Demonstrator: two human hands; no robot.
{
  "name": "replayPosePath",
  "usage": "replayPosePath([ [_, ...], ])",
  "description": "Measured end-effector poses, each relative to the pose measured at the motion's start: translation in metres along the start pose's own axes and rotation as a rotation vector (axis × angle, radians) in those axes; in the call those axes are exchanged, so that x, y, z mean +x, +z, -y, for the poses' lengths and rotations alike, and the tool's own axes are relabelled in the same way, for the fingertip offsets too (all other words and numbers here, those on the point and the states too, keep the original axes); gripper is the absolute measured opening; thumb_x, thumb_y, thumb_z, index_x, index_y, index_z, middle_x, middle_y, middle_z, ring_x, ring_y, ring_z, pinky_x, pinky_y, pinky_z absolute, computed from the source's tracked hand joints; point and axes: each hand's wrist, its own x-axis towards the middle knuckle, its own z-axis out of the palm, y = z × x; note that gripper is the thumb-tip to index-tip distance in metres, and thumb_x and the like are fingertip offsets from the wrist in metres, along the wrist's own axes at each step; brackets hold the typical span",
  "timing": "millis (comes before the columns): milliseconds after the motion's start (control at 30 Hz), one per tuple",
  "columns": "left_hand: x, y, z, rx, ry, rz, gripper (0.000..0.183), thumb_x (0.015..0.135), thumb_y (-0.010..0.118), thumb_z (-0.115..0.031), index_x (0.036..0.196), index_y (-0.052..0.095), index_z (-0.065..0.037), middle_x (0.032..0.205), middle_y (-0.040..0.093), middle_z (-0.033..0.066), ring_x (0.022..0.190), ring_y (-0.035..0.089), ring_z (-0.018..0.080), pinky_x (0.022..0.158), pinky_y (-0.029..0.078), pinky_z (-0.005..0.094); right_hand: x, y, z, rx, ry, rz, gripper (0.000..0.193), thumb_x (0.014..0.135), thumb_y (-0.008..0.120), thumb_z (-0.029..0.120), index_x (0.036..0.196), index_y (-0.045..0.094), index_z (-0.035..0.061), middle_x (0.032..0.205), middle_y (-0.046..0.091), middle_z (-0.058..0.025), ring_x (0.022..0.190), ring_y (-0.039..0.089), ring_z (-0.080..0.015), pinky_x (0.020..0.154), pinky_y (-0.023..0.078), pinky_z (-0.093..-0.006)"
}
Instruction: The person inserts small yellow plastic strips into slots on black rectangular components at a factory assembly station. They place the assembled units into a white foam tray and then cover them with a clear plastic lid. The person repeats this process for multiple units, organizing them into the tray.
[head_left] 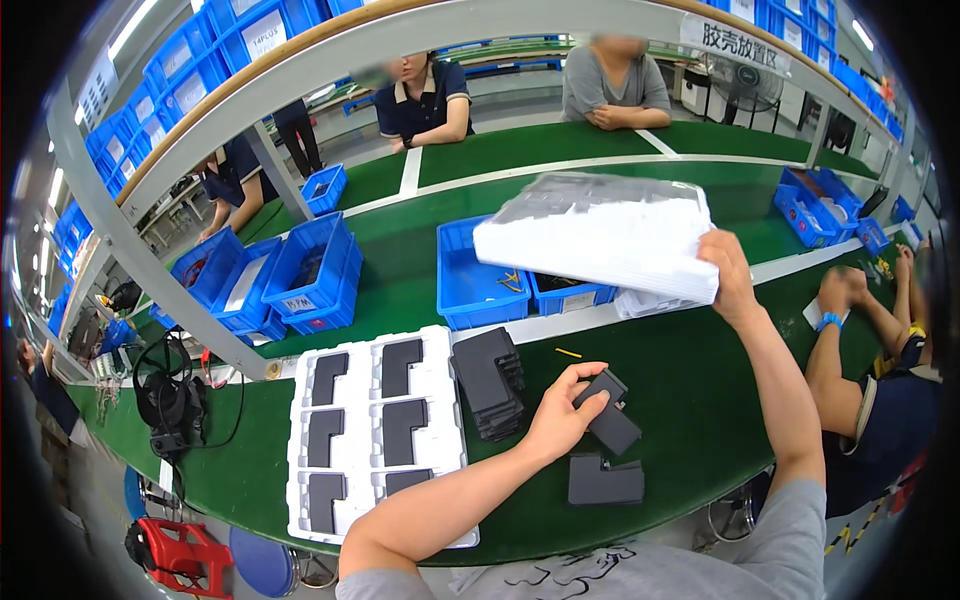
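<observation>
My left hand [560,415] pinches a black L-shaped plastic part [615,428] between thumb and fingers, just above the table. My right hand [730,275] grips the right end of a white moulded plastic tray [600,235], raised and tilted over the blue bins; whether it is one tray or several nested ones I cannot tell. Another black part [605,485] lies on the table below my left hand. To its left stands a pile of black parts [488,385]. A second white tray [363,390] lies farther left, with several black L-shaped parts in its pockets; my left forearm covers its lower right corner.
Blue bins [468,300] stand behind the pile, and more blue bins [310,275] at the left. A metal shelf post [165,255] rises at the left, near a black headset-like device with a cable [170,395]. Co-workers sit across the green table [690,400] and at my right.
</observation>
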Motion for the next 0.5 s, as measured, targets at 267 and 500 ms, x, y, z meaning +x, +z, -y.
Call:
replayPosePath([
  [267,0.004,0.002,0.005,0.005,0.035,-0.001,0.039,0.091,0.057,-0.006,0.128,0.045,-0.003,0.097,0.068,0.0100,0.087,0.063,0.0121,0.079,0.049,0.0267,-0.047,-0.020,-0.072,-0.047,0.350,0.230,0.040,0.074,0.060,-0.006,0.111,0.061,0.0094,0.116,0.059,-0.0144,0.106,0.058,-0.0319,0.086,0.049,-0.0354],
  [500,0.006,0.004,0.003,0.028,0.033,0.031,0.039,0.092,0.056,-0.008,0.129,0.044,-0.007,0.100,0.067,0.0079,0.088,0.063,0.0116,0.074,0.049,0.0247,-0.006,-0.011,-0.065,0.063,0.525,0.170,0.035,0.076,0.057,-0.008,0.109,0.062,0.0028,0.104,0.059,-0.0145,0.102,0.056,-0.0320,0.089,0.046,-0.0360],
])
